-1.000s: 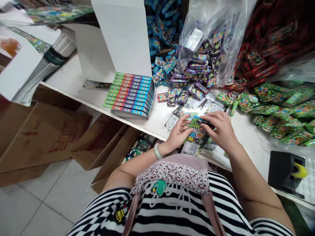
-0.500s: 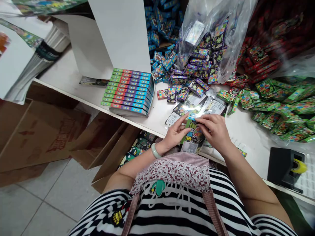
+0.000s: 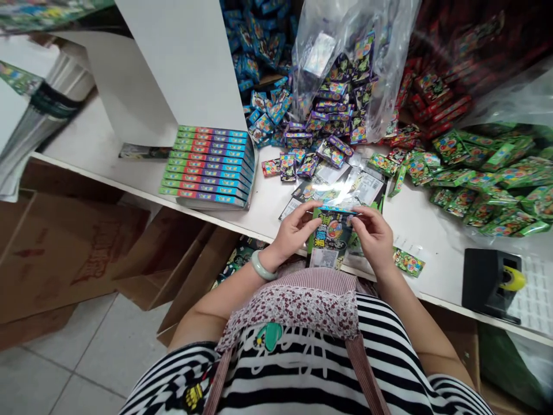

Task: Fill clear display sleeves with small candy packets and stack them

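A flat, dark candy pack (image 3: 332, 233) with green edges and bright lettering is held upright between my hands, close to the apron. My left hand (image 3: 296, 233) pinches its left side, thumb in front and fingers behind the top edge. At the top right corner, my right hand (image 3: 374, 236) grips it between thumb and fingers. A narrow blue strip shows along the pack's top edge. Behind the pack lie several flat dark printed packs (image 3: 319, 189) with white barcode labels, partly covered by clear plastic.
A stack of multicoloured filled packs (image 3: 205, 167) stands at the left. Small purple boxes (image 3: 332, 118), blue boxes (image 3: 270, 109), red boxes (image 3: 436, 92) and green boxes (image 3: 488, 178) are heaped behind. A black tape dispenser (image 3: 486, 282) sits right; open cartons (image 3: 151, 253) stand below left.
My right hand has moved from the pack's top middle out to its right corner, uncovering more of the front. The whole view has shifted, so the table's contents appear farther left.
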Demonstrator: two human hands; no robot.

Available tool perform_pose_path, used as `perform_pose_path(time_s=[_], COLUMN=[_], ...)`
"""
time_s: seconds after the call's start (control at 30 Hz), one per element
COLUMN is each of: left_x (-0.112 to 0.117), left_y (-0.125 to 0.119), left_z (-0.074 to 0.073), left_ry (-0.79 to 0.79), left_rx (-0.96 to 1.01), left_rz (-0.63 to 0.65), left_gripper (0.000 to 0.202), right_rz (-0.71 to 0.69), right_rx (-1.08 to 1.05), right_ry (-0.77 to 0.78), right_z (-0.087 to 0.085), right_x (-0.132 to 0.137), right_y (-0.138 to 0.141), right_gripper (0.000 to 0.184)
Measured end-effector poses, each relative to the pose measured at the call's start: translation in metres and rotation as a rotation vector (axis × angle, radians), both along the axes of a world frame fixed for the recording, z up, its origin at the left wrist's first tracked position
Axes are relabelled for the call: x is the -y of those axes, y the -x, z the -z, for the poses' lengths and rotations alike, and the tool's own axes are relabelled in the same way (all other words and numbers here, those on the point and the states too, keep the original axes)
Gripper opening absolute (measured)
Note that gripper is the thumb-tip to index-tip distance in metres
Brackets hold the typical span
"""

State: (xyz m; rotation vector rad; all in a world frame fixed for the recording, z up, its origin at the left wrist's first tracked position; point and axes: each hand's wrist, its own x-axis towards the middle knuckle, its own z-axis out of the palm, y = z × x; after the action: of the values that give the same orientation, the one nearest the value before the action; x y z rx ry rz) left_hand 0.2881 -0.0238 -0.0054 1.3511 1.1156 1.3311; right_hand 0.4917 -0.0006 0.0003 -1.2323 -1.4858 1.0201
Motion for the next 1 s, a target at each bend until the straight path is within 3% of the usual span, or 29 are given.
perform_pose_path(time_s=[0.1,0.2,0.3,0.5,0.67,0.77,0.87,1.0], left_x=[-0.008,-0.016,-0.02,-0.018,-0.027,-0.032,-0.031,-0.022], left_y=[-0.002,-0.006,-0.006,0.003,0.004,0.007,0.013,0.024], left_z=[-0.009,-0.015,-0.017,-0.027,-0.037,-0.039,-0.038,-0.035], left_ry=[-0.081,-0.019,0.069,0.029,0.119,0.078,-0.021,-0.155], left_rx=[0.007,0.095,0.142,0.066,0.048,0.006,-0.024,-0.118], left_rz=[-0.063,-0.079,-0.059,-0.008,-0.008,0.025,0.103,0.189], left_gripper=[0.018,0.017,0.031,0.024,0.025,0.024,0.025,0.019], right_rz=[-0.118,-0.17,-0.194,-0.273,-0.333,-0.391,-0.436,-0.475], right_rx=[-0.018,-0.098,-0.14,0.08,-0.003,0.006,0.087,0.204], right_ry=[-0.037,0.05,0.152,-0.036,0.196,0.272,0.19,-0.067], right_z=[-0.01,-0.018,-0.023,-0.038,-0.048,-0.054,-0.06,-0.061], right_x=[-0.007,-0.017,-0.023,-0.023,-0.037,-0.043,-0.042,-0.033], right_y=[-0.003,-0.005,-0.006,-0.003,0.007,0.009,0.006,-0.002], right_gripper=[0.013,0.019,0.028,0.017,0.029,0.034,0.032,0.019])
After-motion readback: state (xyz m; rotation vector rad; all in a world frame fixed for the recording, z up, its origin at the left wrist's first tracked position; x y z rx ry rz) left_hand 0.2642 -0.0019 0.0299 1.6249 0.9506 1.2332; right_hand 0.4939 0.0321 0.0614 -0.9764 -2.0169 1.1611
